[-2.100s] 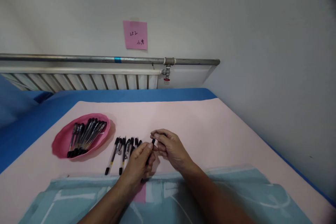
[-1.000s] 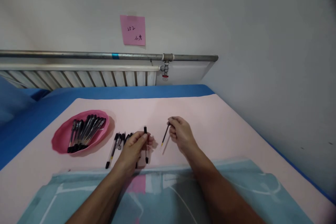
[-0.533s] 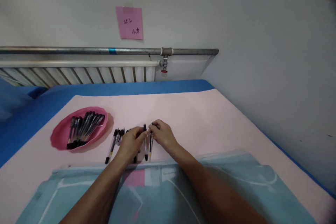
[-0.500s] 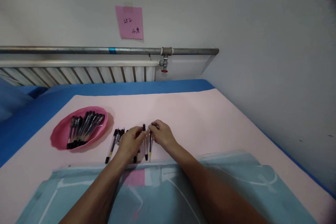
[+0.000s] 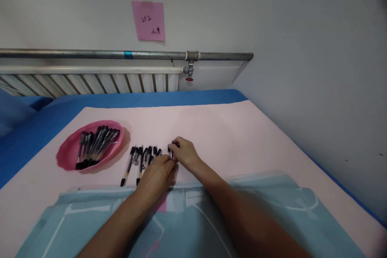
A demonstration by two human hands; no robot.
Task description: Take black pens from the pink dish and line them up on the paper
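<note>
My right hand [image 5: 185, 153] pinches the upper end of a slim black-topped pen [image 5: 169, 151]. Below it, my left hand [image 5: 159, 172] is closed at the same pen, its fingertips nearly touching my right fingers. The pen's lower part is hidden behind the left hand. Just left of the hands, several clear pens with black ends, one of them a pen [image 5: 127, 167] at the row's left end, lie side by side with short black and clear pieces [image 5: 145, 155] among them.
A pink scalloped dish [image 5: 65, 152] with several black pens [image 5: 98, 145] stands at the left on the pink tabletop [image 5: 211, 129]. A light blue cloth [image 5: 90, 225] lies along the near edge. Behind are a radiator [image 5: 102, 82], a metal pipe [image 5: 90, 54] and a wall note [image 5: 148, 20].
My left hand has moved down and right, over the lower part of the pen. More of the row of pens and pieces shows now. My right hand has barely moved.
</note>
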